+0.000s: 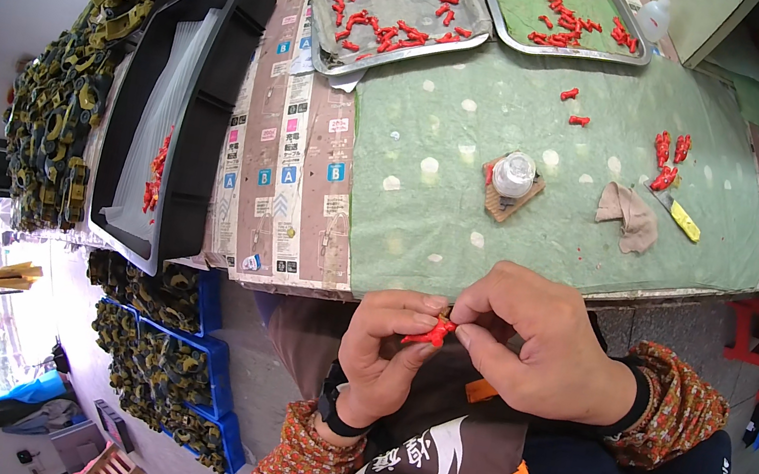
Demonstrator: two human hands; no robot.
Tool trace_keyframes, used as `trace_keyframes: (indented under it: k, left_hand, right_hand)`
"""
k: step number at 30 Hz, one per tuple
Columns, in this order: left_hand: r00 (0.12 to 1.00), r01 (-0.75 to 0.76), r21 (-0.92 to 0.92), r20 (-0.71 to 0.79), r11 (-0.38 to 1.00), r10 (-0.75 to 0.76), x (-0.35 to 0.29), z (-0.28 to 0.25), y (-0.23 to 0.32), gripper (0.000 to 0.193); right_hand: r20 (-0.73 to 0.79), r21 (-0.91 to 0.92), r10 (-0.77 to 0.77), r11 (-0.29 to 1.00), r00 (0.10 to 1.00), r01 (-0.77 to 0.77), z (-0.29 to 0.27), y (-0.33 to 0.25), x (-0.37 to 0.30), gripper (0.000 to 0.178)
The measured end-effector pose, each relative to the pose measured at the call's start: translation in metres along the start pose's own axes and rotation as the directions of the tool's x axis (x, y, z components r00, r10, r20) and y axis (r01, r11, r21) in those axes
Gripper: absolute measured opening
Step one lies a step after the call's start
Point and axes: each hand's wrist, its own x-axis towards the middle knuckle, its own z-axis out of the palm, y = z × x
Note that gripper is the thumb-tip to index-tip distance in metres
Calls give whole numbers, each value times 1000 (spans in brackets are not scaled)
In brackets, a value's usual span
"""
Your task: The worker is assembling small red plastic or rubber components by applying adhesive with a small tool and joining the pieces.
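Just in front of the table's near edge, my left hand [387,345] pinches a small red plastic figure part [435,334] between thumb and fingers. My right hand [533,345] meets it there, thumb and forefinger pressed together at the part's upper right end. Whether a tiny second piece sits in that right pinch is hidden. Beyond the hands, a clear bottle [514,175] stands on a small piece of corrugated cardboard [513,207]. To its right lie a crumpled beige cloth [628,218], a yellow-handled knife [685,222] and several red figures [665,176].
Two metal trays [321,59] with red parts lie at the table's far side. A black bin [191,184] stands at the left, near heaped olive-green toy vehicles [62,110]. Blue crates [223,377] of similar pieces sit below. A red stool [757,344] is at the right.
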Motion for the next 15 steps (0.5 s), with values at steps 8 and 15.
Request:
trace_keyframes:
  k: [8, 15]
  left_hand:
    - [978, -206, 314, 107, 927, 182, 9, -8, 3, 30]
    - [973, -223, 363, 142, 905, 182, 13, -9, 9, 31]
  right_hand:
    - [25, -95, -123, 988, 992, 125, -4, 1, 3, 15]
    - [72, -24, -47, 998, 996, 49, -7, 3, 3, 16]
